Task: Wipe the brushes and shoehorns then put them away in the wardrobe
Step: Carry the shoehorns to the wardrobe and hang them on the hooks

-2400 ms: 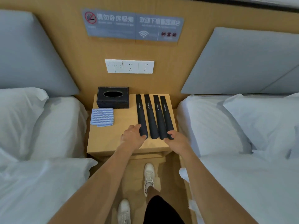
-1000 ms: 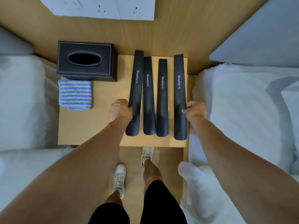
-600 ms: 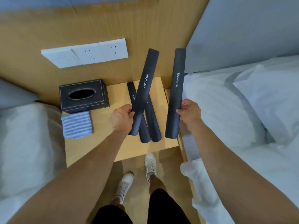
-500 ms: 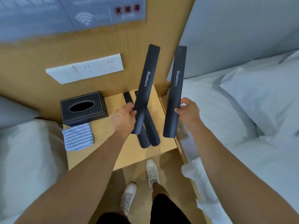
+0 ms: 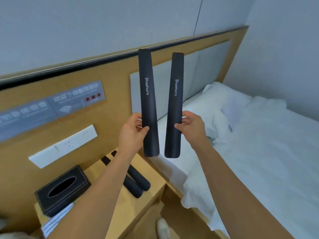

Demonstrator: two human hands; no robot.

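Two black shoehorns held upright in the air, one in each of our hands.

From the head camera, our left hand [image 5: 133, 131] grips the left shoehorn [image 5: 148, 104] with thumb across its front and fingers curled behind, and our right hand [image 5: 190, 126] grips the right shoehorn [image 5: 174, 106] the same way; each bears the white word "Shoehorn", and the two stand nearly parallel, close but apart, above the gap between the desk [image 5: 151, 195] and the bed [image 5: 259, 144]. Two more shoehorns [image 5: 138, 182] lie side by side on the desk, partly hidden by our left forearm. A black tissue box [image 5: 63, 189] sits on the desk's far left, with a striped cloth [image 5: 57, 219] just in front of it. On the wooden headboard panel we see a white socket strip [image 5: 63, 145] and a grey sign [image 5: 51, 105].
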